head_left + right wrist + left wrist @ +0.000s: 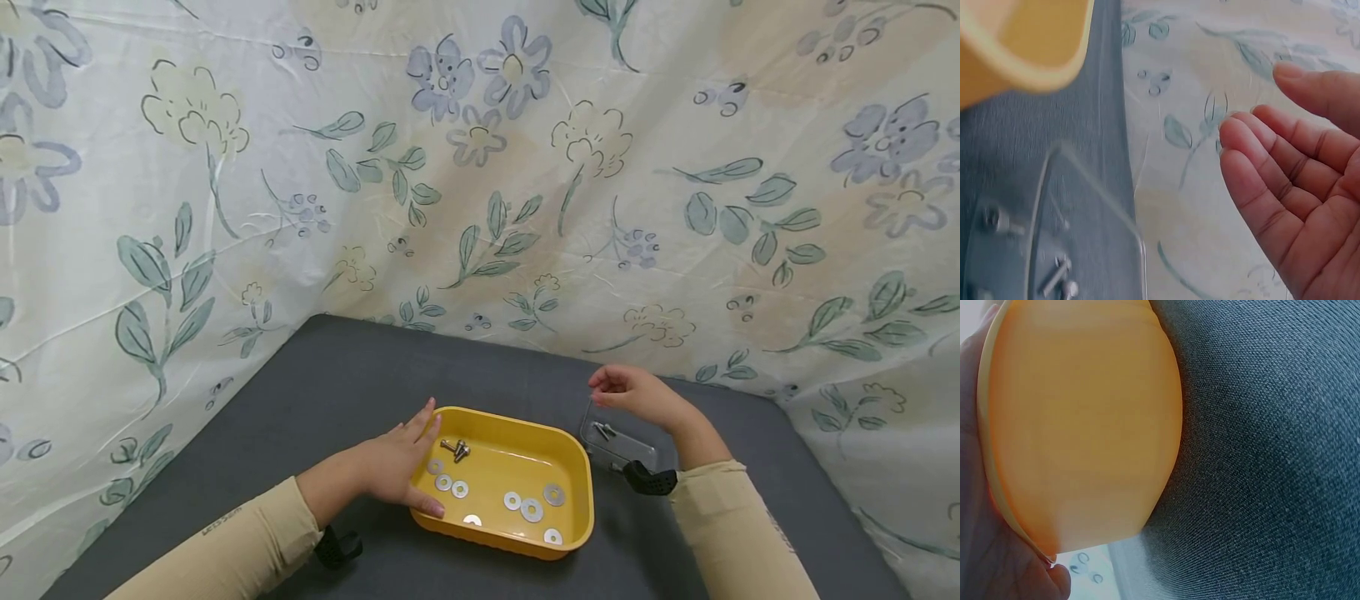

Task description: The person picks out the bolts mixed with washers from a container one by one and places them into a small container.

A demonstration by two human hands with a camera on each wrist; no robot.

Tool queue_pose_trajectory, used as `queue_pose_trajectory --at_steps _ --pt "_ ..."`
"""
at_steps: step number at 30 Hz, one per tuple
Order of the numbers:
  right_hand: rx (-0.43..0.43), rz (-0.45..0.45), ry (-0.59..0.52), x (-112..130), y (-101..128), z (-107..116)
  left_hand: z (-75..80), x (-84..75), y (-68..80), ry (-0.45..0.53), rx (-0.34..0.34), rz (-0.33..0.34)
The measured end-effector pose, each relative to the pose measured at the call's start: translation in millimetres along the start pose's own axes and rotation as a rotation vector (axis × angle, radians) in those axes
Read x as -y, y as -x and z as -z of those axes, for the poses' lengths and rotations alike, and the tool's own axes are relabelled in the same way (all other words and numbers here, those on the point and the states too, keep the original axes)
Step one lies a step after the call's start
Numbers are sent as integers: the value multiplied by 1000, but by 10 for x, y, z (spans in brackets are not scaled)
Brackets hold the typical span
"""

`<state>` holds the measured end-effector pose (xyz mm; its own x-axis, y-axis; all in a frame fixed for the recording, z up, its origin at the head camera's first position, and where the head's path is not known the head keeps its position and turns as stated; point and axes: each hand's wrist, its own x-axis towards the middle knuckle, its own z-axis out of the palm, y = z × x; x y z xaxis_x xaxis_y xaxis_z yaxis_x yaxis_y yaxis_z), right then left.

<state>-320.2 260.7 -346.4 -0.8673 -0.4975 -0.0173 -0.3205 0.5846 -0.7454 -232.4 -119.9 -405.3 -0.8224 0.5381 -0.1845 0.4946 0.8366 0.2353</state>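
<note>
- A dark grey fabric-covered surface (360, 375) fills the foreground.
- A pale floral sheet (480, 167), printed with blue flowers and green leaves, hangs behind it, evenly lit.

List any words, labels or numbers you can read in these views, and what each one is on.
Small dark print on the left sleeve: too small and blurred to read.
Faint mark on the right sleeve: too blurred to read.
Yellow tray, washers, bolts, clear tray, flowered cloth: no text shows.
Left wrist and right wrist views: no text.
</note>
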Motion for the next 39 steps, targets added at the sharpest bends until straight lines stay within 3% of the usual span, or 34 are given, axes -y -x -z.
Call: queue_pose_trajectory --at_steps 16,28,39 --pt "71 45 8 423 -218 -365 -27 0 -13 -9 -15 11" --pt "167 138 57 485 -444 -669 -26 5 -11 -16 -19 10" --pt "233 152 57 579 -593 -988 -13 13 -23 -2 -7 4"
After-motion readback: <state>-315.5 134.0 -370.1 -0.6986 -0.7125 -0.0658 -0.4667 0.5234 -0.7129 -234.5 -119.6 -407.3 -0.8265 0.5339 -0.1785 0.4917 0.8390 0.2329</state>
